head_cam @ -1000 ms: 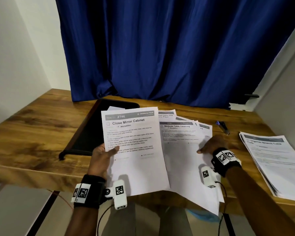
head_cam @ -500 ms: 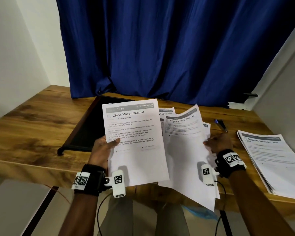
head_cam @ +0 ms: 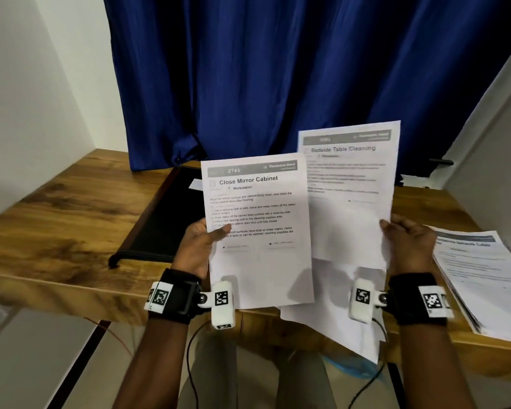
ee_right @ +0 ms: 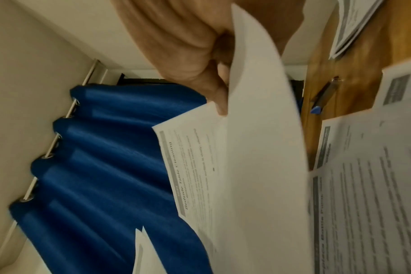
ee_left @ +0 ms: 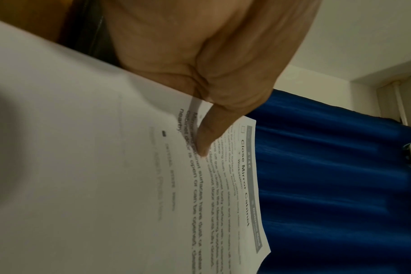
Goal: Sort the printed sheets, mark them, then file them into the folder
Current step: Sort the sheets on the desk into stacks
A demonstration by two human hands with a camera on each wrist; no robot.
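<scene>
- On your far left the wooden table point(head_cam: 56, 219) has bare room, and its front edge runs just in front of your wrists.
- Next comes the black folder point(head_cam: 165, 219). It lies open and flat on the table, its long side running away from you. It is just beside your left hand point(head_cam: 198, 246), so that hand is the nearer 1 for filing.
- Your left hand grasps the "Close Mirror Cabinet" sheet point(head_cam: 260, 231) by its left edge. The thumb point(ee_left: 207, 137) lies on the printed side and the other fingers are behind, hidden. The sheet stands tall, top edge up, lifted off the table.
- To the right, the "Bedside Table Cleaning" sheet point(head_cam: 348, 190) is held a bit higher. Its left edge goes behind the first sheet.
- Under it, more loose sheets point(head_cam: 337, 329) lie on the table and hang over the front edge. They could slip off, so watch them.
- Your right hand point(head_cam: 407, 243) grasps the second sheet at its right edge, fingers curled round the paper.
- On the far right a sorted pile of sheets point(head_cam: 484, 276) lies flat on the table, just beside your right hand. I think that hand is the nearer 1 to drop a sheet there.
- A pen point(ee_right: 322, 96) lies behind on the table, ready for marking.
- The blue curtain point(head_cam: 278, 69) hangs close behind, so keep lifted sheets low.
</scene>
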